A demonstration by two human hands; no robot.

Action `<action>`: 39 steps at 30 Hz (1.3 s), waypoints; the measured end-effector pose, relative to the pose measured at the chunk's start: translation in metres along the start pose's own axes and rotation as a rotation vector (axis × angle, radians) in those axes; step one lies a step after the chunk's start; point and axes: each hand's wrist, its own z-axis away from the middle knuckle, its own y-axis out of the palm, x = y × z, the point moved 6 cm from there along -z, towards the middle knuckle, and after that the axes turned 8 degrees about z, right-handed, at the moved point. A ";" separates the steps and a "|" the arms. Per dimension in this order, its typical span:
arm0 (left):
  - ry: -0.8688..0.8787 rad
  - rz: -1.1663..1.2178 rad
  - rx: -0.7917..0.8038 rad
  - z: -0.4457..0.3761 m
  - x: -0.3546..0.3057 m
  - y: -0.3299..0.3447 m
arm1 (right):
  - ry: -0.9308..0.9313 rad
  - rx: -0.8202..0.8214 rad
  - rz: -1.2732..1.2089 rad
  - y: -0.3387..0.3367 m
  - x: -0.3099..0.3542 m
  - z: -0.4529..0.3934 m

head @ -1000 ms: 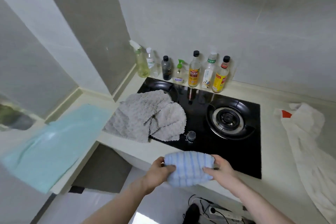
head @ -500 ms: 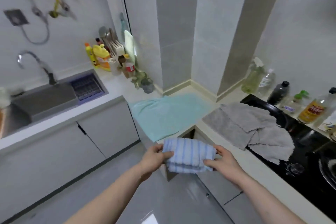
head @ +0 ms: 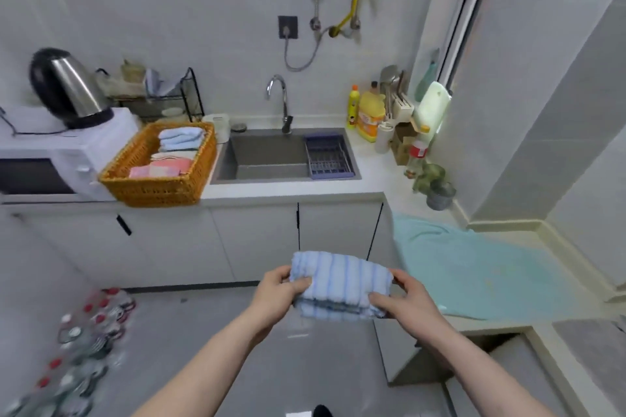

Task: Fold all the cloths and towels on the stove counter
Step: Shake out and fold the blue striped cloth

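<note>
Head view, left hand (head: 276, 294) and right hand (head: 406, 306) gripping folded blue-striped towel (head: 342, 281), no legible writing

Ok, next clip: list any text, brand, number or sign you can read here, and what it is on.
None legible.
Yellow detergent bottle: label blurred.
Orange detergent jug: label blurred.
Red-labelled bottle: print too small.
Microwave: no readable marking.
Striped towel: no text.

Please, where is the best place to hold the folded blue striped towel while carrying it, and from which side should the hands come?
Hold the folded blue striped towel at its two short ends, one hand from each side, as the left hand and right hand do now. The layers are stacked, so thumbs on top and fingers underneath probably keep the fold from opening; lifting from one end only would likely let it sag and unfold.
</note>
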 end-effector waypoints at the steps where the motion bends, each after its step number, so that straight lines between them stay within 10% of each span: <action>1: 0.007 0.018 -0.043 0.000 -0.002 -0.020 | -0.009 0.037 0.000 0.016 0.012 -0.011; 26: 0.094 0.073 -0.520 -0.155 -0.137 -0.379 | -0.280 0.478 0.075 0.318 0.281 -0.306; 39: 0.061 -0.010 -0.365 -0.321 -0.212 -0.499 | -0.183 0.324 0.031 0.395 0.360 -0.436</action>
